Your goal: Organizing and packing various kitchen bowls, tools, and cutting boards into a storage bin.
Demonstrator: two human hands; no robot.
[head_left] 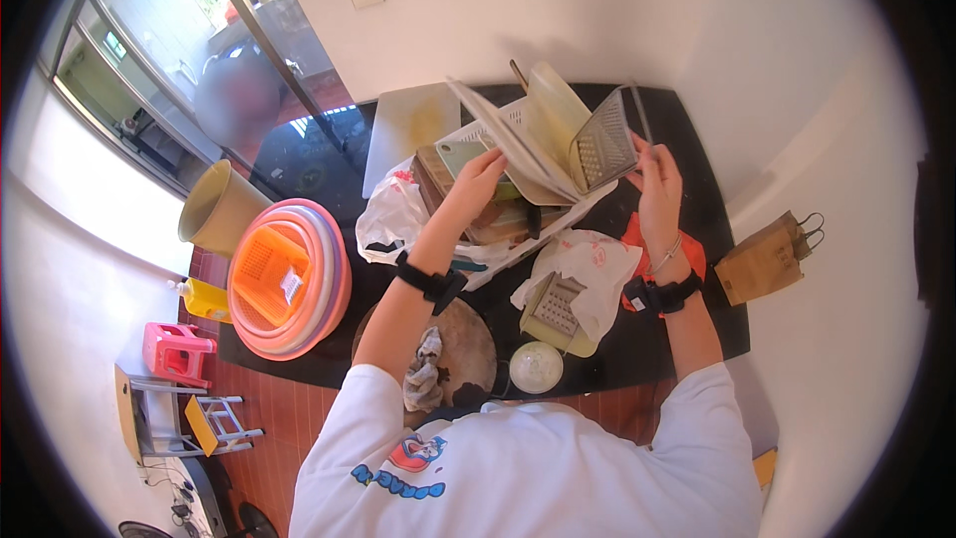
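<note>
Over the middle of the black table, my left hand [480,181] is closed at the lower edge of a thin white board [488,125] that stands tilted. My right hand [657,184] grips the right edge of a grey metal grater [603,144] with rows of holes. Between the two leans a pale yellow flat piece [556,112], like a board or tray. They stand in or over a white slotted basket [512,116], whose lower part is mostly hidden. Beside my left fingers lie a pale green flat thing [458,154] and brown wooden pieces [432,175].
White plastic bags [393,211] [602,269], a second grater [554,307] and a round lidded container [536,368] lie nearer me. A grey cloth [423,374] rests on a round board [468,339]. Stacked basins [334,284] stand left, a paper bag [759,264] right.
</note>
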